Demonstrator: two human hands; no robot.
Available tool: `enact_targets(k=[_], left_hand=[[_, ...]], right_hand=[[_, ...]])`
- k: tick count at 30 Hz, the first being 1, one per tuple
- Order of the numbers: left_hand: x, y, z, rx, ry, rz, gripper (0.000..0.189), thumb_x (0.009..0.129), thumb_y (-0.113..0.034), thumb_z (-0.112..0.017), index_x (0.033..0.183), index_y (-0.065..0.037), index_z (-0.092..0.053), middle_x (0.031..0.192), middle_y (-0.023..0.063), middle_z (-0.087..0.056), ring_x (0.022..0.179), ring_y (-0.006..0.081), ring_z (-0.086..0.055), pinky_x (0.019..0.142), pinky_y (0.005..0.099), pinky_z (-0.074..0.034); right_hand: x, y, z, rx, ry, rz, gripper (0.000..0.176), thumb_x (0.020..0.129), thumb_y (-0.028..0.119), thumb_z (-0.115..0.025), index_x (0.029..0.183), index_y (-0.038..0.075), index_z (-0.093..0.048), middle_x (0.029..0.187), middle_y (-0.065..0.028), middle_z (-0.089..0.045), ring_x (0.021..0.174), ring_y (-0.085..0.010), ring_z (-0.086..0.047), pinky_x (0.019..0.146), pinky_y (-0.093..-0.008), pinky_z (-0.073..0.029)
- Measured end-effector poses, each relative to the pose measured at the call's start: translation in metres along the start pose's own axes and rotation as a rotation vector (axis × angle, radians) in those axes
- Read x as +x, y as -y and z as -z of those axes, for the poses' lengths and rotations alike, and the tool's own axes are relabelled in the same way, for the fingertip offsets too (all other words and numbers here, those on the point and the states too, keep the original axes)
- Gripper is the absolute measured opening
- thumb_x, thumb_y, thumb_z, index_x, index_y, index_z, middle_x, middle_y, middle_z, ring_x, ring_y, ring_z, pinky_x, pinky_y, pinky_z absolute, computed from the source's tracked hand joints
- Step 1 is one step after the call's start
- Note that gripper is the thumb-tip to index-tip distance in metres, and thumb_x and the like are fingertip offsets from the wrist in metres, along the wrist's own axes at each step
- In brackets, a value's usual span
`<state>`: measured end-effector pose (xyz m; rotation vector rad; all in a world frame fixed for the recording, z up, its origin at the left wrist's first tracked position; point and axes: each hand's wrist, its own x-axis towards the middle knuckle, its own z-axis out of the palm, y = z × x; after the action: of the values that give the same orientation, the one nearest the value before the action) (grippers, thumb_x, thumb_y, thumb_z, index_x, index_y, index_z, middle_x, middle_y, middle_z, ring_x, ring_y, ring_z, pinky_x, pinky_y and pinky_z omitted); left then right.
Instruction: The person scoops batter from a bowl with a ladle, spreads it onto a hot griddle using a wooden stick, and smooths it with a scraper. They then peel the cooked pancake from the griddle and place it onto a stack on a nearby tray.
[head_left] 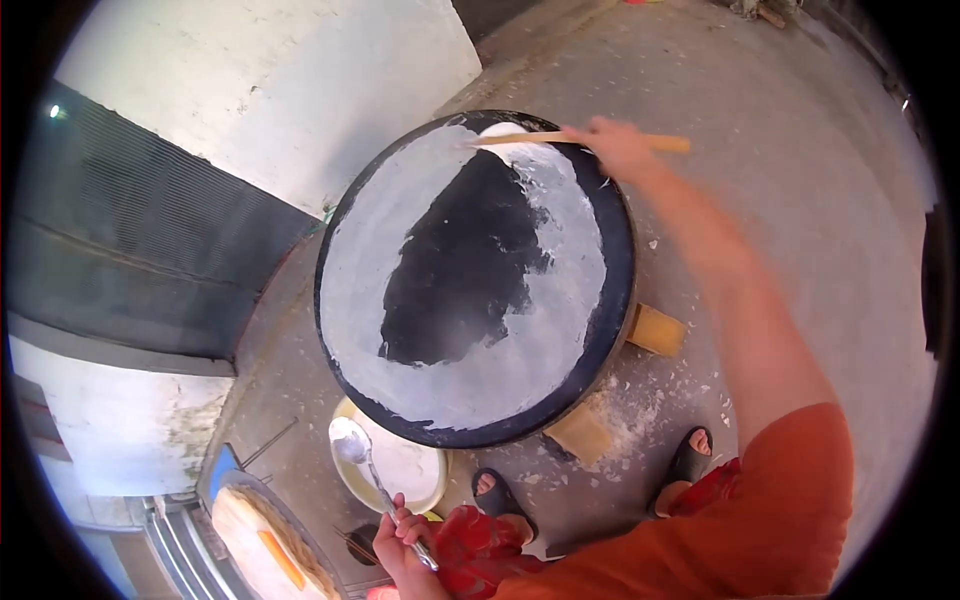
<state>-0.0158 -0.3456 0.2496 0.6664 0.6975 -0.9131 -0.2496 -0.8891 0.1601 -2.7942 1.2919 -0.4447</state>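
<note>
A large round black griddle (460,270) carries a ring of pale batter (550,350), with bare black surface showing in its middle. At its far edge my right hand (618,145), slightly blurred, is closed around a wooden spreading stick (545,137). The stick's left end lies over a whiter pool of batter near the rim. My left hand (402,535) grips the handle of a metal ladle (352,442) near my lap. The ladle's bowl hangs over the edge of a pale bucket (440,497) of white batter, below the griddle's near left side.
A stack of thin flatbreads (240,525) with an orange strip (280,558) on top sits at the lower left. Yellowish blocks (657,330) show under the griddle's right side, with white flakes (640,415) scattered on the floor. A white wall (280,70) stands at the upper left.
</note>
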Motion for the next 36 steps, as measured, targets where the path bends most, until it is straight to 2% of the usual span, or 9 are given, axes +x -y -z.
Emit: enact_targets(k=[10, 13, 16, 20, 23, 26, 30, 32, 36], left_hand=[[-0.003, -0.002, 0.007, -0.009, 0.055, 0.065, 0.033, 0.089, -0.018, -0.034, 0.106, 0.008, -0.047, 0.070, 0.0055, -0.048, 0.050, 0.0108, -0.042, 0.042, 0.0220, -0.036], [-0.007, -0.005, 0.011, -0.004, 0.068, 0.074, 0.033, 0.089, -0.018, -0.035, 0.105, 0.007, -0.047, 0.070, 0.0058, -0.048, 0.050, 0.0107, -0.041, 0.041, 0.0218, -0.035], [-0.010, -0.008, 0.015, -0.013, 0.082, 0.084, 0.033, 0.089, -0.019, -0.035, 0.106, 0.007, -0.047, 0.070, 0.0064, -0.047, 0.050, 0.0108, -0.041, 0.041, 0.0216, -0.035], [-0.016, -0.012, 0.022, -0.024, 0.093, 0.097, 0.033, 0.090, -0.019, -0.035, 0.106, 0.007, -0.047, 0.071, 0.0069, -0.047, 0.050, 0.0110, -0.041, 0.041, 0.0216, -0.034], [-0.023, -0.013, 0.024, -0.003, 0.104, 0.070, 0.030, 0.089, -0.016, -0.035, 0.102, 0.008, -0.048, 0.069, 0.0061, -0.048, 0.049, 0.0105, -0.042, 0.040, 0.0212, -0.035], [-0.026, -0.015, 0.025, -0.003, 0.090, 0.052, 0.028, 0.088, -0.013, -0.035, 0.099, 0.009, -0.049, 0.067, 0.0051, -0.048, 0.048, 0.0098, -0.042, 0.040, 0.0206, -0.035], [-0.029, -0.021, 0.028, -0.031, 0.094, 0.062, 0.028, 0.088, -0.013, -0.035, 0.099, 0.009, -0.049, 0.066, 0.0050, -0.048, 0.047, 0.0096, -0.043, 0.039, 0.0202, -0.035], [-0.029, -0.023, 0.032, -0.039, 0.103, 0.062, 0.028, 0.087, -0.013, -0.035, 0.099, 0.009, -0.048, 0.067, 0.0050, -0.048, 0.047, 0.0096, -0.043, 0.038, 0.0200, -0.035], [-0.032, -0.022, 0.031, -0.007, 0.114, 0.039, 0.027, 0.087, -0.011, -0.035, 0.099, 0.009, -0.047, 0.067, 0.0050, -0.048, 0.047, 0.0095, -0.043, 0.038, 0.0200, -0.035]], right_hand=[[-0.039, 0.061, 0.032, 0.267, 0.068, -0.261, 0.033, 0.079, 0.007, -0.041, 0.108, 0.013, -0.057, 0.089, -0.0158, -0.061, 0.086, -0.0324, -0.058, 0.074, -0.0390, -0.045], [-0.054, 0.049, 0.009, 0.712, -0.014, -0.441, 0.031, 0.083, 0.011, -0.039, 0.108, 0.013, -0.058, 0.072, -0.0090, -0.061, 0.061, -0.0151, -0.057, 0.061, -0.0284, -0.045], [-0.064, 0.078, 0.010, 0.634, 0.049, -0.520, 0.027, 0.081, 0.015, -0.044, 0.103, 0.014, -0.060, 0.093, -0.0136, -0.061, 0.084, -0.0292, -0.058, 0.073, -0.0347, -0.045], [-0.056, 0.103, 0.048, 0.902, 0.260, -0.767, 0.029, 0.082, 0.017, -0.043, 0.106, 0.016, -0.060, 0.095, -0.0135, -0.061, 0.087, -0.0281, -0.059, 0.077, -0.0341, -0.045], [-0.047, 0.091, -0.028, 0.845, -0.018, -0.504, 0.029, 0.084, 0.015, -0.043, 0.106, 0.018, -0.061, 0.092, -0.0103, -0.064, 0.079, -0.0200, -0.060, 0.071, -0.0312, -0.045], [-0.055, 0.133, 0.000, 0.706, 0.165, -0.393, 0.031, 0.080, 0.017, -0.043, 0.106, 0.022, -0.061, 0.095, -0.0130, -0.061, 0.086, -0.0256, -0.059, 0.075, -0.0320, -0.045], [-0.093, 0.133, 0.055, 0.556, 0.192, -0.454, 0.030, 0.081, 0.022, -0.043, 0.105, 0.024, -0.061, 0.096, -0.0125, -0.061, 0.087, -0.0262, -0.059, 0.076, -0.0330, -0.046], [-0.112, 0.124, 0.066, 0.470, -0.013, -0.770, 0.030, 0.082, 0.024, -0.042, 0.106, 0.023, -0.060, 0.100, -0.0118, -0.060, 0.091, -0.0262, -0.058, 0.079, -0.0334, -0.045], [-0.113, 0.120, -0.018, 0.651, -0.051, -0.540, 0.028, 0.082, 0.023, -0.045, 0.105, 0.020, -0.060, 0.103, -0.0118, -0.059, 0.094, -0.0287, -0.056, 0.081, -0.0353, -0.044]])
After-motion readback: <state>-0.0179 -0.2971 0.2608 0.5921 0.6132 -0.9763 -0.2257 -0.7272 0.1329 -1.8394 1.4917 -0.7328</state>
